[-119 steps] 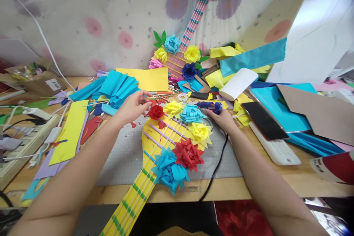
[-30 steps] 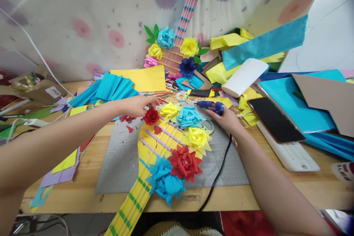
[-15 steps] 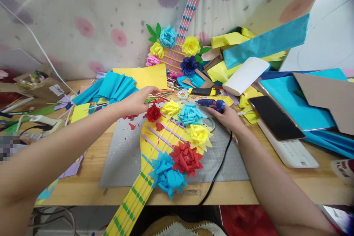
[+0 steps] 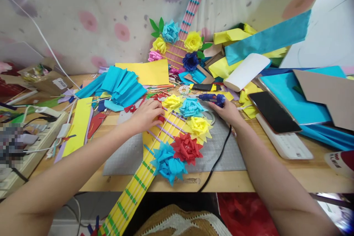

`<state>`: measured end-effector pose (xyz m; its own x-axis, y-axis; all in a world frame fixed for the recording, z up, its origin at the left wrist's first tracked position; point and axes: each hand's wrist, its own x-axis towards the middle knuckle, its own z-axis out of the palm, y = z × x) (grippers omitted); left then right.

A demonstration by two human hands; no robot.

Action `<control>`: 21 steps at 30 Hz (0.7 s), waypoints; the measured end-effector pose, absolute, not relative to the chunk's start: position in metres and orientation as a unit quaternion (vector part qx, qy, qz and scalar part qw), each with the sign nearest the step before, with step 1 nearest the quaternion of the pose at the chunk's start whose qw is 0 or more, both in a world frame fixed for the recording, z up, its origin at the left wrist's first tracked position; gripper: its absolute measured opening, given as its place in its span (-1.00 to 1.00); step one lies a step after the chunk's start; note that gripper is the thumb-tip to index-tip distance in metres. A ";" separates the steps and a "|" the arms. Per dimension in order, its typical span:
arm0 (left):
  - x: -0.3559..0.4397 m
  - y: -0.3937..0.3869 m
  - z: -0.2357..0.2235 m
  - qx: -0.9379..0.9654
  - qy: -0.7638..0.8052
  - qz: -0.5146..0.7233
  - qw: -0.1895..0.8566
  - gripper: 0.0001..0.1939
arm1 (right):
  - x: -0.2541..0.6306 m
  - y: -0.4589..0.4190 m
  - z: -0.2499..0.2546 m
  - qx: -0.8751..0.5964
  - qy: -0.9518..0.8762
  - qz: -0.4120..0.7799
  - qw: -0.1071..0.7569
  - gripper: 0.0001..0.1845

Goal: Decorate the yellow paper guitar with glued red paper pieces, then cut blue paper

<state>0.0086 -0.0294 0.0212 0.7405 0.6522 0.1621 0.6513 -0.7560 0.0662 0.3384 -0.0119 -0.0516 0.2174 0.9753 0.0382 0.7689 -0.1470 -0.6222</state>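
A yellow paper guitar (image 4: 148, 147) lies slantwise, its neck reaching past the table's front edge. Along its right side sit crepe-paper flowers: a yellow flower (image 4: 173, 101), a light blue flower (image 4: 192, 107), another yellow one, a red flower (image 4: 188, 148) and a larger blue flower (image 4: 169, 163). My left hand (image 4: 148, 115) is on the upper left of the guitar body, fingers closed and bent down at a red piece of paper (image 4: 161, 118), mostly hidden beneath them. My right hand (image 4: 228, 110) grips a blue hot glue gun (image 4: 212, 98), its nozzle pointing left behind the flowers.
A grey cutting mat (image 4: 118, 158) lies under the guitar. A black cord (image 4: 218, 162) runs off the front edge. Blue crepe paper (image 4: 121, 84) is at the left, a phone (image 4: 273, 112) at the right. Behind stands a pink paper guitar (image 4: 174, 53). A power strip (image 4: 41, 136) sits far left.
My left hand has come down and nearer onto the guitar body, now covering the spot where a small red flower showed. My right hand stays with the glue gun. The view has shifted slightly.
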 end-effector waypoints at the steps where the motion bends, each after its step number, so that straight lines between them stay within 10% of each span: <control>1: 0.008 -0.029 0.019 0.932 0.350 0.090 -0.003 -0.81 | 0.338 -0.012 -0.051 -0.732 -0.596 0.192 0.268 -0.31; 21: 0.000 -0.042 0.003 0.924 0.341 0.137 -0.107 -0.80 | 0.337 -0.011 -0.049 -0.736 -0.597 0.193 0.254 -0.26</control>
<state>-0.0001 -0.0425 0.0032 0.7296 0.6008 0.3266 0.6595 -0.7445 -0.1037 0.3373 -0.0115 -0.0491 0.2129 0.9769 0.0191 0.7800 -0.1581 -0.6054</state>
